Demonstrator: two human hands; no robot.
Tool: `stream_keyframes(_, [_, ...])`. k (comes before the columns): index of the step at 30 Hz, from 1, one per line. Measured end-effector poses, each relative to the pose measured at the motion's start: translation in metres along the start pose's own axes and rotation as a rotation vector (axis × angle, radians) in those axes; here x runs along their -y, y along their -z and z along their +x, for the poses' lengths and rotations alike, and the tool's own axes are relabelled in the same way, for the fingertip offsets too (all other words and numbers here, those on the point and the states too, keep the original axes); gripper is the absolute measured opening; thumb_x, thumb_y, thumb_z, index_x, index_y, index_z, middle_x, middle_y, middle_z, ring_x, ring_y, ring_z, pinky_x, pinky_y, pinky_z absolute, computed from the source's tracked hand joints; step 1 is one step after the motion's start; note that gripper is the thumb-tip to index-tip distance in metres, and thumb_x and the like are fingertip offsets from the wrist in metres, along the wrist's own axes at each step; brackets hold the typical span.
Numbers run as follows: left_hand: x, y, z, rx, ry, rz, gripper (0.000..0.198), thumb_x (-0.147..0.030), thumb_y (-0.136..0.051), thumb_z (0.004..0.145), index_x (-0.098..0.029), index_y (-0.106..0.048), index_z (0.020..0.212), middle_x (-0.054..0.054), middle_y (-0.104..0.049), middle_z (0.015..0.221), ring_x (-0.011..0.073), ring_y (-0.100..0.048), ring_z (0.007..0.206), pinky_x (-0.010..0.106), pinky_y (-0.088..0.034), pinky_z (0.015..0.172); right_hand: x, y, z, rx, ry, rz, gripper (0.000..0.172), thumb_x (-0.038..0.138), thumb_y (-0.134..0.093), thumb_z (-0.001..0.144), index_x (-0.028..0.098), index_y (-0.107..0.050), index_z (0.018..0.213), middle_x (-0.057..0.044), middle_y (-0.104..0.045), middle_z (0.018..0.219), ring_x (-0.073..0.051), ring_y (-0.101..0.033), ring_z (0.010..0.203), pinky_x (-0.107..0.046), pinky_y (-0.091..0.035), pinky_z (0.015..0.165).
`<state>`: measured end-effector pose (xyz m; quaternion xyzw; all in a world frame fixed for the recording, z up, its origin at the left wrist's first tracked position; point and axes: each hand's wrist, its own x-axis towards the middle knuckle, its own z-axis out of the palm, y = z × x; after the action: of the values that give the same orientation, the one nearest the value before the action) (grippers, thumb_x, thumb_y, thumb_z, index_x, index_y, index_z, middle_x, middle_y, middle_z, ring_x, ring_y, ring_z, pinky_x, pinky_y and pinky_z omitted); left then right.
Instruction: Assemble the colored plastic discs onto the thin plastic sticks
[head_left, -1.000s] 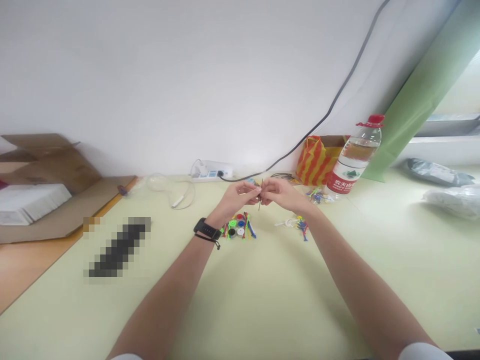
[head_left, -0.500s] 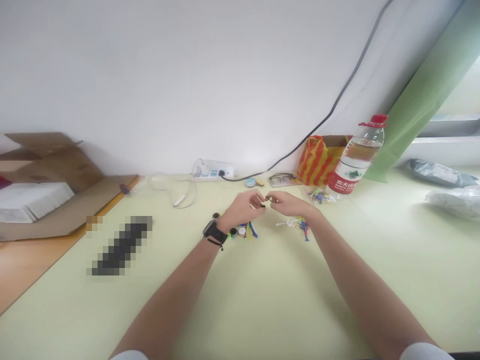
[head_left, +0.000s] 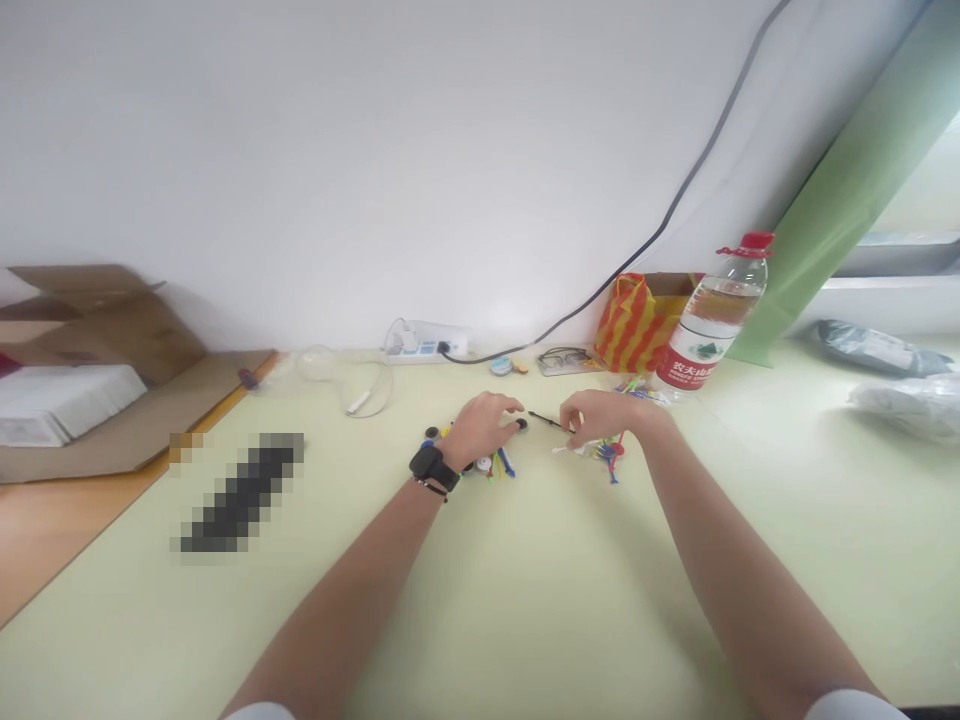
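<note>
My left hand (head_left: 480, 428), with a black watch on its wrist, has its index finger and thumb apart. A small black disc (head_left: 522, 425) sits at its fingertips. Under and beside that hand lie colourful plastic toy pieces, among them a white disc (head_left: 484, 464) and a blue stick (head_left: 508, 462). My right hand (head_left: 596, 413) is curled, its fingertips at the near end of a thin black rod (head_left: 546, 418) that points left. Below that hand is a second group of pieces, with a red piece (head_left: 617, 450) and a blue one (head_left: 606, 452); the hand partly covers it.
A water bottle (head_left: 701, 335) and a striped bag (head_left: 630, 320) stand at the back right. Glasses (head_left: 566, 357), a power strip (head_left: 427, 340) and a white cable (head_left: 360, 402) lie along the wall. An open cardboard box (head_left: 169, 400) is at left; plastic packages (head_left: 885, 347) are at right.
My hands have moved apart and slightly down. The black disc and black rod are now farther from each other. My left fingers have spread; my right hand has shifted right.
</note>
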<state>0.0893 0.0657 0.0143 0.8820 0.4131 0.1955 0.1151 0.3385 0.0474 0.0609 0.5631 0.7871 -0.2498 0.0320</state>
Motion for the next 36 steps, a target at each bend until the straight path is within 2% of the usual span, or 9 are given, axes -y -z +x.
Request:
stream_keyframes(3, [-0.001,0.001,0.0,0.016,-0.025,0.03,0.02,-0.026,-0.064,0.091,-0.026,-0.078,0.106,0.006,-0.075,0.113,0.0286,-0.065,0.106,0.042,-0.051,0.095,-0.001,0.003,-0.005,0.106,-0.072,-0.021,0.019,0.027,-0.081,0.067,0.022,-0.073,0.084,-0.006,-0.074,0.103,-0.023,-0.068,0.082,-0.028,-0.044,0.057])
stream_keyframes(5, [-0.001,0.002,0.0,-0.013,-0.026,0.028,0.02,-0.025,-0.063,0.093,-0.024,-0.078,0.105,0.007,-0.075,0.113,0.0283,-0.065,0.105,0.042,-0.051,0.096,-0.002,0.003,-0.005,0.094,-0.084,-0.009,0.013,0.026,-0.079,0.069,0.021,-0.072,0.079,-0.006,-0.074,0.1,-0.023,-0.068,0.08,-0.028,-0.044,0.057])
stream_keyframes(9, [-0.004,0.009,0.004,-0.202,-0.029,-0.133,0.023,-0.029,-0.055,0.1,-0.025,-0.073,0.113,0.005,-0.075,0.116,0.0239,-0.067,0.104,0.04,-0.052,0.095,0.001,0.007,-0.006,-0.073,0.009,0.14,0.015,0.029,-0.077,0.075,0.021,-0.065,0.076,-0.005,-0.074,0.087,-0.021,-0.069,0.078,-0.028,-0.045,0.059])
stream_keyframes(12, [-0.012,0.02,0.007,-0.315,-0.042,-0.287,0.023,-0.034,-0.053,0.102,-0.024,-0.071,0.112,0.004,-0.076,0.11,0.0195,-0.07,0.094,0.033,-0.055,0.081,0.008,0.011,-0.005,-0.252,0.101,0.394,0.025,0.037,-0.077,0.079,0.021,-0.058,0.077,-0.003,-0.072,0.077,-0.019,-0.069,0.073,-0.028,-0.047,0.06])
stream_keyframes(17, [-0.033,0.035,0.006,-0.251,-0.167,-0.402,0.034,-0.03,-0.067,0.093,-0.024,-0.064,0.126,0.005,-0.073,0.116,0.0186,-0.069,0.1,0.03,-0.057,0.084,0.026,0.006,0.003,-0.444,0.229,0.795,0.044,0.05,-0.086,0.072,0.021,-0.055,0.086,0.0,-0.066,0.073,-0.017,-0.066,0.068,-0.028,-0.049,0.06])
stream_keyframes(22, [-0.041,0.035,0.003,-0.283,-0.177,-0.42,0.024,-0.029,-0.064,0.095,-0.021,-0.062,0.117,0.006,-0.072,0.115,0.018,-0.069,0.098,0.032,-0.056,0.087,0.039,-0.002,0.008,-0.425,0.258,0.912,0.051,0.049,-0.086,0.072,0.022,-0.056,0.102,0.003,-0.063,0.074,-0.015,-0.062,0.065,-0.028,-0.048,0.061])
stream_keyframes(29, [-0.038,0.037,0.005,-0.356,-0.187,-0.478,0.013,-0.029,-0.061,0.098,-0.02,-0.06,0.108,0.006,-0.071,0.105,0.0159,-0.067,0.09,0.03,-0.056,0.088,0.036,0.003,0.002,-0.359,0.3,1.03,0.058,0.044,-0.084,0.076,0.022,-0.056,0.123,0.0,-0.067,0.083,-0.014,-0.059,0.07,-0.03,-0.047,0.067])
stream_keyframes(31, [-0.038,0.037,0.006,-0.366,-0.201,-0.477,0.017,-0.026,-0.06,0.098,-0.021,-0.063,0.114,0.006,-0.072,0.108,0.0156,-0.068,0.091,0.03,-0.056,0.09,0.035,0.004,0.002,-0.327,0.326,1.072,0.051,0.044,-0.075,0.083,0.021,-0.059,0.125,-0.003,-0.068,0.088,-0.014,-0.058,0.071,-0.032,-0.048,0.071])
stream_keyframes(36, [-0.038,0.034,0.006,-0.365,-0.196,-0.425,0.017,-0.025,-0.061,0.097,-0.02,-0.068,0.111,0.006,-0.073,0.107,0.0164,-0.069,0.089,0.031,-0.056,0.089,0.037,0.006,0.001,-0.295,0.346,0.99,0.02,0.028,-0.065,0.082,0.019,-0.065,0.099,-0.003,-0.068,0.084,-0.015,-0.059,0.074,-0.03,-0.049,0.074])
